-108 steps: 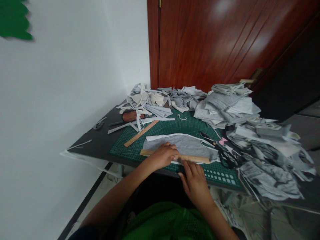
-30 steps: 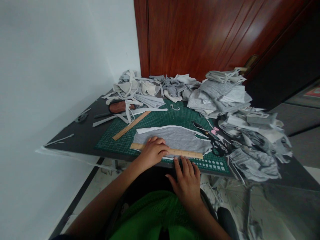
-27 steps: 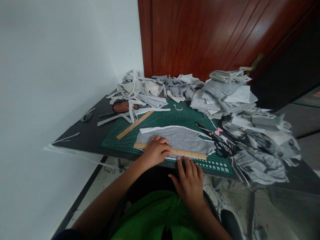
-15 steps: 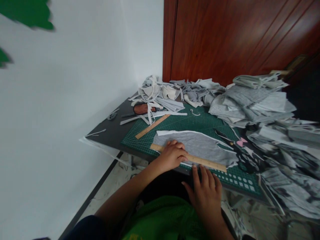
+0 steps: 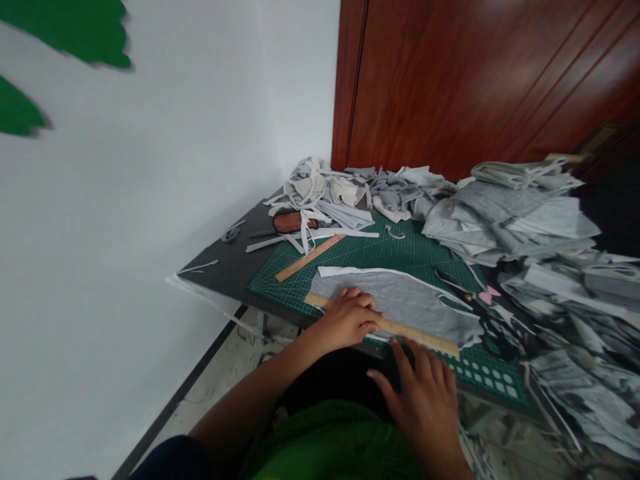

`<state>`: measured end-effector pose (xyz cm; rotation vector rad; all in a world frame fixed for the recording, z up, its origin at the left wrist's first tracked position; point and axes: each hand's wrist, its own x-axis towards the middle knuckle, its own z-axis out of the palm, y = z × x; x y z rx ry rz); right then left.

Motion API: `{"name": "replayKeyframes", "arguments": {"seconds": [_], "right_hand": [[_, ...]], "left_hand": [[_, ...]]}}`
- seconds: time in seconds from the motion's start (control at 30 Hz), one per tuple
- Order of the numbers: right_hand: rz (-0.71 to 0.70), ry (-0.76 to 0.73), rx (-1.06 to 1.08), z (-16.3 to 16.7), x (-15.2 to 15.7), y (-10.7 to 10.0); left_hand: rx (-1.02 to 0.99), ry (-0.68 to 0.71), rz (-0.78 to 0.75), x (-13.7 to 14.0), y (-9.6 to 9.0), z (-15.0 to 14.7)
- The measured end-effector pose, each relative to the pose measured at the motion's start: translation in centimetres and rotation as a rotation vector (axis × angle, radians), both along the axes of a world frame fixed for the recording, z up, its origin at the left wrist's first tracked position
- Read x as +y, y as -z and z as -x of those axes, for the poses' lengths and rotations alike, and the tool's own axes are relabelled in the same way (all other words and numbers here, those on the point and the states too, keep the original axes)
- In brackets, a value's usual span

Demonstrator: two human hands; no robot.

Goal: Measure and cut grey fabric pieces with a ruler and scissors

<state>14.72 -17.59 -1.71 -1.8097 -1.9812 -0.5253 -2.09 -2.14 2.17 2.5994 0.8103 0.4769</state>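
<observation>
A piece of grey fabric (image 5: 405,293) with a white edge lies on the green cutting mat (image 5: 413,243). Across its near side runs a wooden ruler (image 5: 420,335). My left hand (image 5: 351,320) is on the ruler's left half, fingers curled over it and pressing it against the cloth. At the near edge of the ruler, my right hand (image 5: 425,383) is open with thumb and fingers apart; its fingertips are at the fabric's lower border. Whether they touch the cloth I cannot tell. Black-handled scissors (image 5: 497,337) lie right of the fabric.
A second wooden ruler (image 5: 310,259) rests at an angle farther back. Fabric scraps (image 5: 345,193) and a brown oval object (image 5: 287,222) are near the wall. Folded grey fabric (image 5: 510,207) is piled at the right. A pink bow (image 5: 489,295) lies near the scissors.
The view has shifted slightly. My right hand's fingers are a little more bent and have moved slightly right along the ruler's near edge. My left hand remains on the ruler.
</observation>
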Motion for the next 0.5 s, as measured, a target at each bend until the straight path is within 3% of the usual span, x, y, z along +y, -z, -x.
{"name": "replayKeyframes", "arguments": {"seconds": [0.17, 0.33, 0.5], "right_hand": [[0.057, -0.136, 0.108, -0.8, 2.6, -1.6], [0.110, -0.172, 0.210, -1.5, 4.9, -1.4], [0.049, -0.181, 0.202, -1.4, 4.8, -0.5]], "left_hand": [[0.000, 0.002, 0.032, 0.0, -0.3, 0.0], [-0.017, 0.081, 0.070, 1.5, -0.7, 0.6], [0.082, -0.100, -0.074, 5.3, -0.5, 4.1]]}}
